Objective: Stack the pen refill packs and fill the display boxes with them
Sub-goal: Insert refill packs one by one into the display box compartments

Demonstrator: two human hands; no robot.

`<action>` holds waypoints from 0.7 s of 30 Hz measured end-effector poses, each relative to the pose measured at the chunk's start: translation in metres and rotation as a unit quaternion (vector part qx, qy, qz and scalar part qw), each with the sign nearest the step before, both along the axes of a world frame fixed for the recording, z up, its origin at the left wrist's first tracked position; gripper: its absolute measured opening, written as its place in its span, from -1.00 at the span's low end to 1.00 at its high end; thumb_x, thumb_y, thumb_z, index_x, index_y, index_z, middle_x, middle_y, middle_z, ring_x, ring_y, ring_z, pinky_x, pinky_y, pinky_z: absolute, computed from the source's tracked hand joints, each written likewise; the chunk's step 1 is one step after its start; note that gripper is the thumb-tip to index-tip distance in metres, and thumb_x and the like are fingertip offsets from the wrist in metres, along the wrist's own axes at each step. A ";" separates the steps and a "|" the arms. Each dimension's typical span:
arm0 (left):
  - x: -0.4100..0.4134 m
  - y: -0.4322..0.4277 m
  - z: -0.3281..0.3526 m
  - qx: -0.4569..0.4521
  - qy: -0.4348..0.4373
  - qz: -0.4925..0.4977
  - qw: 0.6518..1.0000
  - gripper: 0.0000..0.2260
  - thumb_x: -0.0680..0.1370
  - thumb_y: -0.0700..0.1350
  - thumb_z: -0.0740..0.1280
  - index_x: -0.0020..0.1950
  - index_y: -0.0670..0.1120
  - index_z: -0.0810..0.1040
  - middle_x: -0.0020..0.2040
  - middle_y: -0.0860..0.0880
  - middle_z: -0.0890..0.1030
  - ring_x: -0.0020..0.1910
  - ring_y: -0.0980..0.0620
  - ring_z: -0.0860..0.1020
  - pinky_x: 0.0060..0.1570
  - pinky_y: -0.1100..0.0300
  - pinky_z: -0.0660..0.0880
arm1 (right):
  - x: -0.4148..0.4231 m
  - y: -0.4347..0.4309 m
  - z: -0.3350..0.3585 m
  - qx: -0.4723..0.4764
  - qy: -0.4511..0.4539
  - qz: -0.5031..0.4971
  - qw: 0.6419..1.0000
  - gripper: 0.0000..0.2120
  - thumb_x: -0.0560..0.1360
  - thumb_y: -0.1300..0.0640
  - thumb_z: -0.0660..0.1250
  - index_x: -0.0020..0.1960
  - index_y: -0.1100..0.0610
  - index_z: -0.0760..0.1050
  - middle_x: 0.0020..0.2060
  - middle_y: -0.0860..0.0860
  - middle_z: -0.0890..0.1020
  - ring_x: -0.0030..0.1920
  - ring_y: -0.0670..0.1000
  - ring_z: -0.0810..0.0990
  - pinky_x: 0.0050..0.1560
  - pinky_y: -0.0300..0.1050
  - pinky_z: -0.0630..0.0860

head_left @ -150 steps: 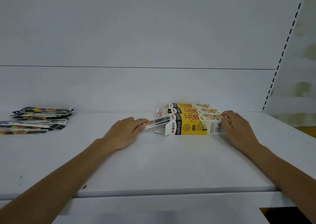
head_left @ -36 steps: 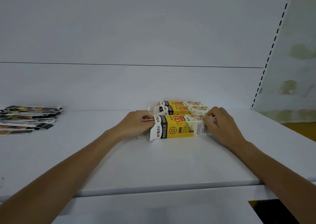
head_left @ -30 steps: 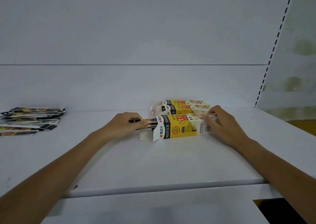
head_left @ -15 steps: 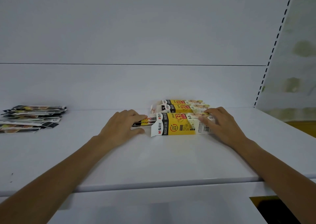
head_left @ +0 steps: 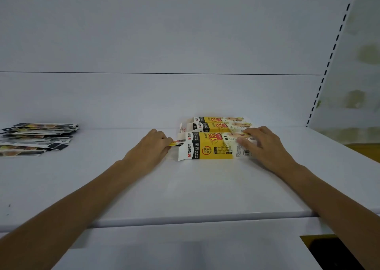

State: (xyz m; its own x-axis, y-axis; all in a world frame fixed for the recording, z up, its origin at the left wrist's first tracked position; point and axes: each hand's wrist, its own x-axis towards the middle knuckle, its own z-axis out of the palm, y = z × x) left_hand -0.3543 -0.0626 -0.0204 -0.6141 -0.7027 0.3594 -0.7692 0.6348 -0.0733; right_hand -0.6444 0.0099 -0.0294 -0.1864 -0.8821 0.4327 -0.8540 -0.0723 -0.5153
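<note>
Yellow display box [head_left: 213, 146] crosswise, mouth leftward

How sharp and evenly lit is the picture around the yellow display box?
Head view: dim, even, bluish light, no glare; large print on the nearest yellow cardboard display box is legible, small print is not; the loose pile of refill packs at far left looks softer.
</note>
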 end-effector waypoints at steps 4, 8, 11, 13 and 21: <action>-0.003 -0.004 0.003 0.045 0.041 0.002 0.998 -0.77 0.63 -0.16 0.10 -0.03 -0.22 0.51 -0.19 -0.05 0.43 -0.13 -0.01 0.30 -0.19 0.19 0.21 | 0.000 0.000 0.001 0.000 -0.003 0.004 1.000 -0.52 0.48 -0.17 0.23 0.29 0.08 0.45 0.13 0.02 0.43 0.10 -0.07 0.36 0.11 -0.22 0.26; -0.005 -0.002 0.003 0.066 0.096 -0.022 0.993 -0.79 0.60 -0.19 0.18 -0.14 -0.22 0.55 -0.29 -0.09 0.47 -0.20 -0.11 0.38 -0.24 0.13 0.26 | 0.001 0.001 0.002 -0.001 -0.006 0.009 1.000 -0.55 0.49 -0.14 0.25 0.29 0.07 0.47 0.13 0.01 0.43 0.12 -0.09 0.37 0.12 -0.25 0.25; -0.021 0.005 0.005 0.091 0.159 -0.054 0.982 -0.67 0.54 -0.26 0.25 -0.43 -0.05 0.45 -0.43 -0.03 0.41 -0.37 -0.03 0.35 -0.38 0.24 0.21 | 0.004 0.001 0.002 -0.009 -0.008 0.017 1.000 -0.59 0.49 -0.12 0.27 0.26 0.06 0.49 0.06 -0.04 0.41 0.10 -0.11 0.36 0.12 -0.28 0.23; -0.030 0.004 0.005 0.100 0.186 -0.053 0.976 -0.70 0.53 -0.29 0.25 -0.42 -0.13 0.45 -0.44 -0.04 0.39 -0.44 0.06 0.29 -0.43 0.30 0.15 | 0.004 0.001 0.002 -0.007 -0.006 0.016 1.000 -0.59 0.49 -0.11 0.28 0.26 0.06 0.49 0.05 -0.04 0.40 0.10 -0.11 0.35 0.13 -0.28 0.23; -0.026 0.006 0.008 0.197 0.334 -0.015 0.921 -0.76 0.45 -0.15 0.40 0.10 0.03 0.60 -0.03 0.12 0.58 -0.15 0.25 0.53 -0.11 0.44 0.44 | 0.002 -0.002 0.002 0.001 -0.045 0.006 0.999 -0.55 0.46 -0.17 0.28 0.26 0.04 0.48 0.06 -0.05 0.40 0.11 -0.08 0.38 0.17 -0.21 0.31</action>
State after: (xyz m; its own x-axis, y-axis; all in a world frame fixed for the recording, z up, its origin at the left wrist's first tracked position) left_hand -0.3799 -0.0569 -0.0127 -0.3696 -0.8458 0.3847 -0.5403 0.5325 0.6515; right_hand -0.6423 0.0077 -0.0278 -0.2143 -0.8851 0.4132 -0.8038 -0.0805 -0.5894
